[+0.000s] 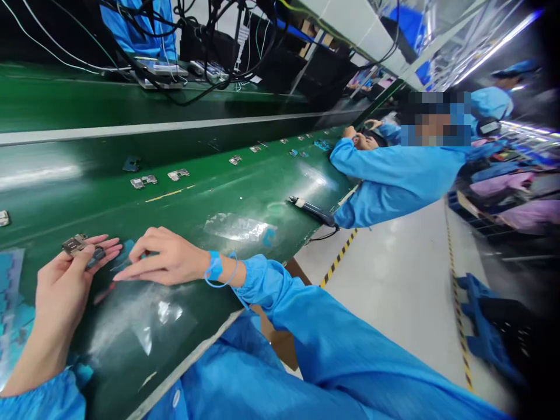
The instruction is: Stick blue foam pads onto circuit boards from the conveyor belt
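Observation:
My left hand (pixel 65 280) holds a small metal-and-blue circuit part (pixel 79 246) between thumb and fingers, just above the green conveyor belt (pixel 245 186). My right hand (pixel 161 259) rests on the belt beside it, fingers curled and pinched on a small blue film piece (pixel 126 252). A blue wrist strap (pixel 215 267) circles my right wrist. Both arms wear blue sleeves. A clear plastic sheet (pixel 144 318) lies on the belt under my hands.
Several small circuit parts (pixel 143 182) lie spaced along the belt. A black handheld tool (pixel 312 211) and a clear bag (pixel 240 227) lie near the belt's edge. A co-worker in blue (pixel 394 175) leans on the belt farther along. Cables (pixel 210 41) hang behind.

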Tool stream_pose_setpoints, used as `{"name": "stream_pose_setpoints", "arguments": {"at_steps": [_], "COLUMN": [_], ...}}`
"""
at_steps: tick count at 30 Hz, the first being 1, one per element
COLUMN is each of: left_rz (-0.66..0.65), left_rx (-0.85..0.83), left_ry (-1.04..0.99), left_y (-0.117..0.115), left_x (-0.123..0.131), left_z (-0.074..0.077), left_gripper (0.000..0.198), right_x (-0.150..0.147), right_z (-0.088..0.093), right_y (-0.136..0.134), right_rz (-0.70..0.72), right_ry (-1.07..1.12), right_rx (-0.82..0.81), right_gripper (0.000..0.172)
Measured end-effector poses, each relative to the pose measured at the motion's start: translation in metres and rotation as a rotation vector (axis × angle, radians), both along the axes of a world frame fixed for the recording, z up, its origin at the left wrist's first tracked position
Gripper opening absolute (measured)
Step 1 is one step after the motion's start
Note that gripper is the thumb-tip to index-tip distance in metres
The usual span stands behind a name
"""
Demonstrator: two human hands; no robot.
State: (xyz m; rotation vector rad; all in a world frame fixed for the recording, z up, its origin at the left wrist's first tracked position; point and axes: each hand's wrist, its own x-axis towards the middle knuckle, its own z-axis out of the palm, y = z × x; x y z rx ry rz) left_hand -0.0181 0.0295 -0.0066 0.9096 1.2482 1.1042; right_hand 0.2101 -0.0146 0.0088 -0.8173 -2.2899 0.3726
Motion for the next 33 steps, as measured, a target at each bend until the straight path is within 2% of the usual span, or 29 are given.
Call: {"name": "stream_pose_setpoints", "arguments": {"at_steps": [3, 5, 7, 9, 15, 20, 27, 30, 33], "left_rz": [0.007, -0.061, -0.11, -0.086, -0.016, -0.009, -0.049, -0.011, 0.055], "left_rx": [0.066, 0.086, 0.089, 0.095, 0.176, 0.2, 0.205, 0.228, 0.242], "left_ry": [-0.09, -0.196, -0.206, -0.118, 0.087, 0.205, 0.259, 0.229, 0.17], "left_y": [-0.009, -0.019, -0.028, -0.035, -0.04, -0.041, -0.044, -0.043, -0.041], "left_x": [0.008, 0.014, 0.019, 0.022, 0.019, 0.016, 0.013, 0.016, 0.018], "left_z": [0.002, 0.005, 0.006, 0.006, 0.006, 0.007, 0.014, 0.019, 0.019], "left_gripper": [0.023, 0.027, 0.034, 0.034, 0.021, 0.023, 0.029, 0.024, 0.029], "right_x": [-0.009, -0.015, -0.019, -0.02, -0.015, -0.011, -0.007, -0.006, -0.003], "right_z": [-0.011, -0.018, -0.024, -0.025, -0.019, -0.013, -0.009, -0.009, -0.005], "right_y": [0.001, 0.004, 0.007, 0.007, 0.006, 0.004, 0.003, 0.003, 0.004], "right_rz": [-0.136, -0.207, -0.207, -0.184, -0.171, -0.191, -0.16, -0.126, -0.136], "right_ry": [0.519, 0.763, 0.883, 0.899, 0.733, 0.649, 0.561, 0.554, 0.559], "right_rx": [-0.358, -0.627, -0.82, -0.893, -0.805, -0.781, -0.734, -0.659, -0.555], "right_gripper": [0.028, 0.04, 0.051, 0.056, 0.055, 0.055, 0.052, 0.043, 0.035]}}
